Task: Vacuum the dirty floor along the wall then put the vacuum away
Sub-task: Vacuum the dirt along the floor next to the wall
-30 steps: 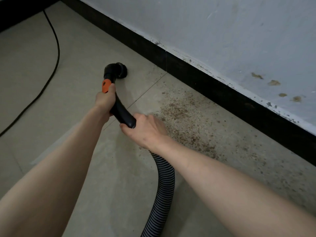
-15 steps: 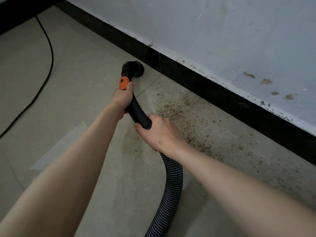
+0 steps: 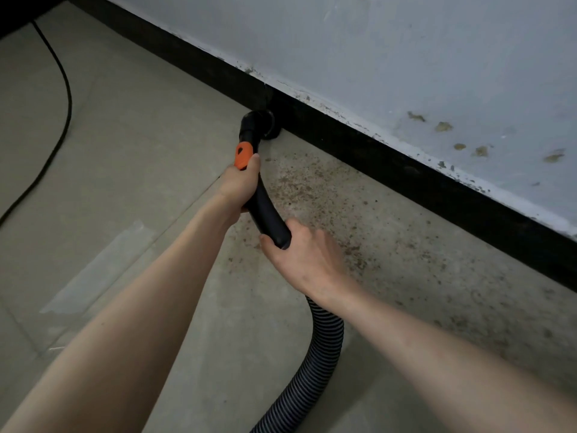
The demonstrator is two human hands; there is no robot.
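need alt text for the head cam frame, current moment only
A person's left hand and right hand grip a black vacuum handle, its nozzle against the black baseboard. Brown dirt speckles the tiled floor along the wall; a ribbed hose trails toward the camera and a black cord lies left.

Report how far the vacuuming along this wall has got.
Done: little that shows; brown dirt is strewn on the floor beside the black baseboard. In hand: left hand and right hand grip the vacuum handle, nozzle at the baseboard. Left: the dirty strip, then putting the vacuum away.
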